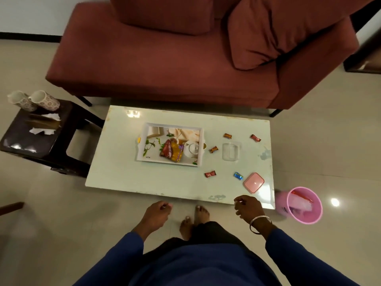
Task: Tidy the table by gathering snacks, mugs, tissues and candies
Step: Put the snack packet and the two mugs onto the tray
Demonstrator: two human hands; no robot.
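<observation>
At the centre of the frame, on my pale glossy low table (115, 174), sits the white rectangular picture-printed tray (144, 141); inside it lie a red-and-yellow foil snack packet (172, 151) and, just right of that, what looks like a white cup (192, 150), though it blends with the tray's print. Right of the tray stands a clear plastic box (231, 151) with nothing visible in it, and its pink square lid (254, 182) lies near the lower right table edge. Five wrapped candies are scattered around the box: two orange-brown (227, 136) (213, 149), two red (255, 138) (210, 174) and one blue (238, 175). On the floor at lower right, the pink round plastic bin (315, 211) holds white tissue and something red. At upper left, a dark side table (24, 141) carries two floral mugs (44, 100) and a brown tissue box (44, 122) with torn white tissue. My left hand (157, 212) and right hand (248, 207) hang loosely curled below the table's near edge, holding nothing.
</observation>
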